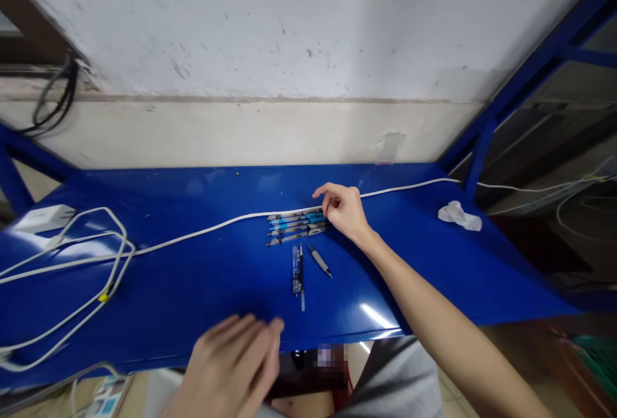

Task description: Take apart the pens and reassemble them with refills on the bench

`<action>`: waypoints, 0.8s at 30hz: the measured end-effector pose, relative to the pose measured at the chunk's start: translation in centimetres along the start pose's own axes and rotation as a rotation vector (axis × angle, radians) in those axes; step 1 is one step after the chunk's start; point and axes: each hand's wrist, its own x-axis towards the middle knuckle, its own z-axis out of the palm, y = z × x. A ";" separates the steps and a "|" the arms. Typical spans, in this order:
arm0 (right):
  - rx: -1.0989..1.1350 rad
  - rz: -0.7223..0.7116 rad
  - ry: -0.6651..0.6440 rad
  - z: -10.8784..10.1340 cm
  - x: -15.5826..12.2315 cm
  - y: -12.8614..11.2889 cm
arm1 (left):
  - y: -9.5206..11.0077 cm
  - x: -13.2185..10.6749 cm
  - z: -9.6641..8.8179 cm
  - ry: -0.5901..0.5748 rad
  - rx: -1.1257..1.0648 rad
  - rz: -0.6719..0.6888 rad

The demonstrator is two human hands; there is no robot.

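Pens (297, 225), four in number, lie side by side near the middle of the blue metal table (424, 263), parallel to its far edge; their printing is too small to read. Right hand (343, 209): fingers slightly apart and curved, not clamped, at the right ends of the pens; contact cannot be confirmed. Left hand (231, 366): fingers together, holding nothing, at the near table edge. Two transparent pens (296, 270) and a grey pen (319, 260) lie just nearer, pointing toward the near edge. White cable (202, 231) runs just behind the row. Crumpled tissue (459, 215) lies near the right corner; white charger (44, 217) near the left.
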 end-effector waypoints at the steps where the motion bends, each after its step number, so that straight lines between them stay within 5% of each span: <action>1: -0.008 -0.010 -0.012 0.1 0.0 0.0 | -0.4 2.2 -0.4 -0.025 -0.026 -0.058; 6: -0.075 -0.038 -0.083 0.3 -0.3 -0.7 | -2.4 9.1 -0.2 -0.166 0.090 -0.333; 12: -0.132 -0.058 -0.195 0.5 -0.5 -1.2 | -2.0 11.2 1.4 -0.330 0.309 -0.377; 17: -0.175 -0.066 -0.264 0.8 -0.6 -1.6 | -1.0 12.1 1.1 -0.496 0.424 -0.410; 21: -0.213 -0.052 -0.275 0.8 -0.6 -1.8 | -1.0 11.8 0.7 -0.479 0.430 -0.457; 24: -0.219 -0.048 -0.282 0.8 -0.5 -1.9 | -1.6 11.8 0.5 -0.318 0.388 -0.461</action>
